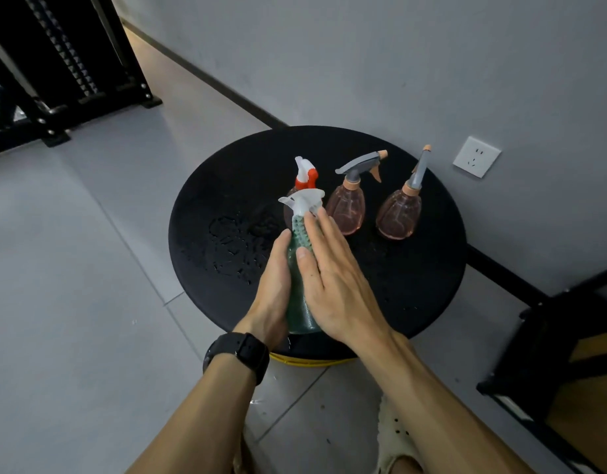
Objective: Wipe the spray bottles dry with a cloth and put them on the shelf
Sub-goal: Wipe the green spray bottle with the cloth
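A green spray bottle (297, 268) with a white trigger head stands near the front of the round black table (226, 186). My left hand (273, 292) lies flat against its left side with straight fingers. My right hand (332, 278) lies flat against its right side and front, fingertips up by the white head. Behind it stands a bottle with a red and white sprayer (305, 174), mostly hidden. Two pink bottles with grey and orange sprayers stand to the right, one in the middle (348, 208) and one further right (399, 215). No cloth is in view.
Water drops and a puddle (237, 241) lie on the table's left half. A black shelf unit (565, 357) stands at the right by the wall. A black metal rack (66, 63) stands at the far left. A wall socket (476, 157) is behind the table.
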A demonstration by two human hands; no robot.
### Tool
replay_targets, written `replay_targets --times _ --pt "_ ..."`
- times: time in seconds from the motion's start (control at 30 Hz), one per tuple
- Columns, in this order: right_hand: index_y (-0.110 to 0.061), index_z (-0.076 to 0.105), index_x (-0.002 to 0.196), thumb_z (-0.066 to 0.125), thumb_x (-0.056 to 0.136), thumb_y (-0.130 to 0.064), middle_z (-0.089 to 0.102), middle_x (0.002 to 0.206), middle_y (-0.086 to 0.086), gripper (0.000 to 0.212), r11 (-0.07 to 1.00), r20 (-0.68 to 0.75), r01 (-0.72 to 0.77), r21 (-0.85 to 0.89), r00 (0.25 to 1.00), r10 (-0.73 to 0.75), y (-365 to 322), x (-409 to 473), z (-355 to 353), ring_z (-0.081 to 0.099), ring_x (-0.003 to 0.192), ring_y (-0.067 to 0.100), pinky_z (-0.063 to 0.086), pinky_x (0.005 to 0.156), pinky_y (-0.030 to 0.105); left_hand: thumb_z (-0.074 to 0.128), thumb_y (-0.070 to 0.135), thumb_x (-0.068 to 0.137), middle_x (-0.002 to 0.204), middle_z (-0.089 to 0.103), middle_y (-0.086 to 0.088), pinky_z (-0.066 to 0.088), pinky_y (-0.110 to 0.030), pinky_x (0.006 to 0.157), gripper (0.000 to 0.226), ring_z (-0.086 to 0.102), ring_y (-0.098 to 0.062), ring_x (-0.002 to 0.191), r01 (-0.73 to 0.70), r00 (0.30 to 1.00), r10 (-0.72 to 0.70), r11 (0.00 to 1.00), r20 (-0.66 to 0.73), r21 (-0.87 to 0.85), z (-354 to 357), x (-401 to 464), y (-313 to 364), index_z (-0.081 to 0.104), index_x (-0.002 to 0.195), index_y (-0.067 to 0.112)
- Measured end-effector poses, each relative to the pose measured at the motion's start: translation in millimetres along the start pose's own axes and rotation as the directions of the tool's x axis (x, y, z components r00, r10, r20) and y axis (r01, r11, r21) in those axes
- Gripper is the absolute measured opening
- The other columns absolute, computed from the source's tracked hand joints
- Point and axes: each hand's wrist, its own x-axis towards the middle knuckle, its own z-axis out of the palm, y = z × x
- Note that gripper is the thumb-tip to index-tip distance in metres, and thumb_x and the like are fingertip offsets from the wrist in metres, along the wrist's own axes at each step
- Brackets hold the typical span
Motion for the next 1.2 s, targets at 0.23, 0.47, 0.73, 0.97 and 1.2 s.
replay_targets --times 0.23,0.47,0.73,0.97,1.2 --pt "-0.023 0.009 0.151 0.018 0.101 -0.037 0.0 0.16 -0.008 0.053 0.988 -0.104 0.145 -0.05 0.983 -0.149 -2 -11 12 -0.007 0.145 -0.001 0.001 0.119 0.02 0.047 0.063 0.091 0.101 0.077 -0.006 0.056 -0.039 0.085 0.054 0.073 -0.022 0.096 -0.032 0.998 0.035 0.998 -0.058 0.052 -6 -2 1 0.077 0.107 0.021" --pt "-0.021 0.01 0.151 0.021 0.103 -0.031 0.005 0.162 -0.001 0.05 0.958 -0.115 0.231 -0.168 0.961 -0.252 3 -33 26 -0.001 0.149 0.014 0.016 0.12 0.04 0.056 0.075 0.07 0.116 0.073 -0.016 0.05 -0.05 0.104 0.077 0.07 -0.032 0.109 0.009 0.993 -0.011 1.0 -0.12 -0.013 -17 7 2 0.076 0.11 0.012" --pt "-0.018 0.012 0.151 0.018 0.102 -0.028 0.002 0.161 -0.003 0.051 0.962 -0.13 0.163 -0.218 0.972 -0.194 4 -21 13 -0.007 0.148 0.01 0.003 0.121 0.033 0.045 0.069 0.088 0.109 0.077 -0.003 0.053 -0.039 0.096 0.056 0.071 -0.019 0.106 -0.01 0.999 0.015 0.991 -0.036 0.137 -5 1 -8 0.077 0.106 0.027" --pt "-0.016 0.014 0.152 0.012 0.099 -0.03 -0.001 0.161 -0.003 0.054 0.958 -0.092 0.147 -0.245 0.98 -0.174 4 -7 8 -0.01 0.147 0.01 -0.002 0.12 0.03 0.038 0.059 0.098 0.103 0.078 -0.001 0.054 -0.032 0.083 0.05 0.073 -0.014 0.099 0.012 0.999 -0.007 0.988 -0.033 0.152 0 -6 -10 0.075 0.106 0.026" --pt "-0.018 0.014 0.151 0.018 0.101 -0.029 0.003 0.161 -0.003 0.052 0.965 -0.08 0.176 -0.196 0.978 -0.194 0 -19 13 -0.006 0.148 0.01 0.009 0.121 0.037 0.043 0.065 0.094 0.104 0.078 -0.006 0.054 -0.033 0.079 0.058 0.075 -0.018 0.095 0.015 0.997 -0.006 0.995 -0.083 0.097 -8 -3 -4 0.077 0.106 0.02"
